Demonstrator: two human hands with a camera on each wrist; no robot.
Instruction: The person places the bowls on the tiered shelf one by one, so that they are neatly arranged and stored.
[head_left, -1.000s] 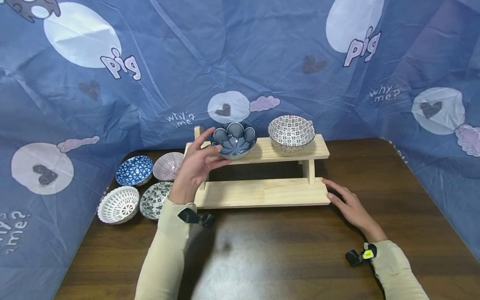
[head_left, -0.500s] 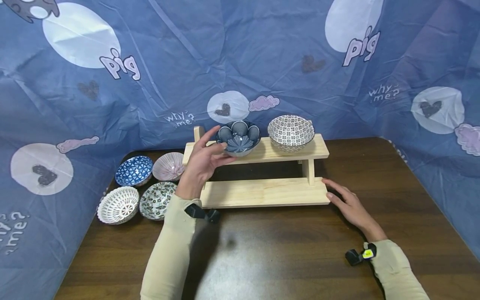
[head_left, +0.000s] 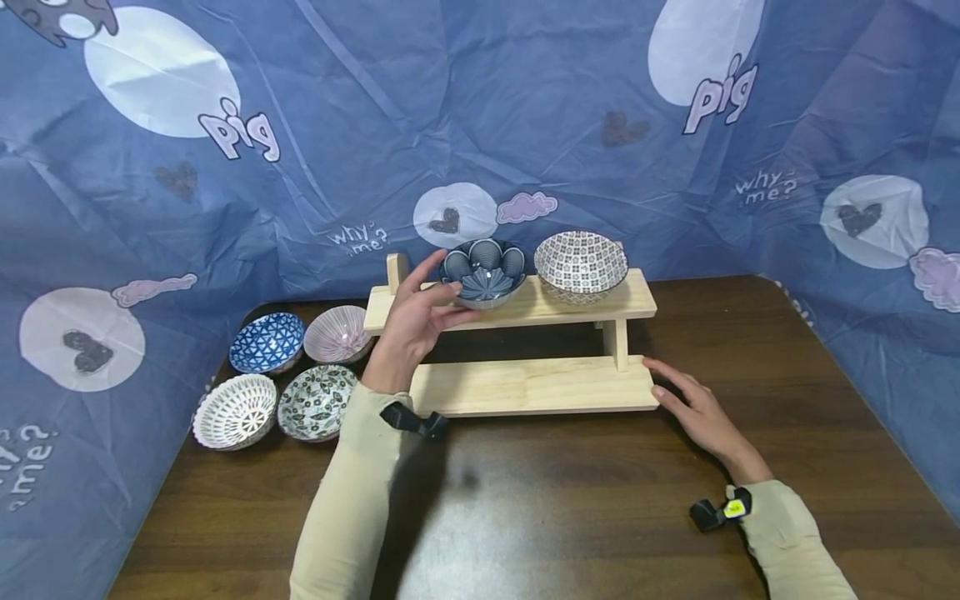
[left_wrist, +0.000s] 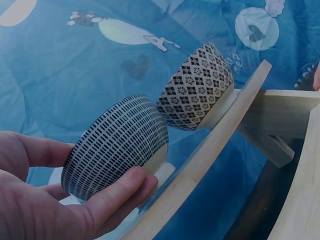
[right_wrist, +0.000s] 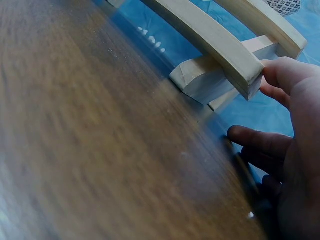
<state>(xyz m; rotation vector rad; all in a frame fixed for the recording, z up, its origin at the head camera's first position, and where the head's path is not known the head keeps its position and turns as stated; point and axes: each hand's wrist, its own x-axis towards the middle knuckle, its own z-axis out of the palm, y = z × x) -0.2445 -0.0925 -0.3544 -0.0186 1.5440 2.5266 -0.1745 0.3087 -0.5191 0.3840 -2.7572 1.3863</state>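
Observation:
My left hand [head_left: 420,321] grips a dark blue bowl [head_left: 483,272] with a petal pattern inside, thumb and fingers curled round its rim and side [left_wrist: 116,146]. The bowl's foot sits on the top shelf of a two-tier wooden rack [head_left: 525,387], close beside a brown-and-white patterned bowl [head_left: 581,265] standing to its right [left_wrist: 196,93]. My right hand [head_left: 693,408] lies flat on the table with straight fingers, its fingertips touching the right end of the rack's lower shelf [right_wrist: 222,47].
Several more patterned bowls sit on the dark wooden table [head_left: 570,500] left of the rack: a blue triangle one [head_left: 267,342], a pink striped one [head_left: 337,332], a white lattice one [head_left: 235,410] and a floral one [head_left: 317,402]. A blue printed cloth [head_left: 480,125] surrounds the table.
My left hand has carried the dark blue bowl rightward along the top shelf, nearer the brown patterned bowl. My right hand has stayed by the rack's lower shelf.

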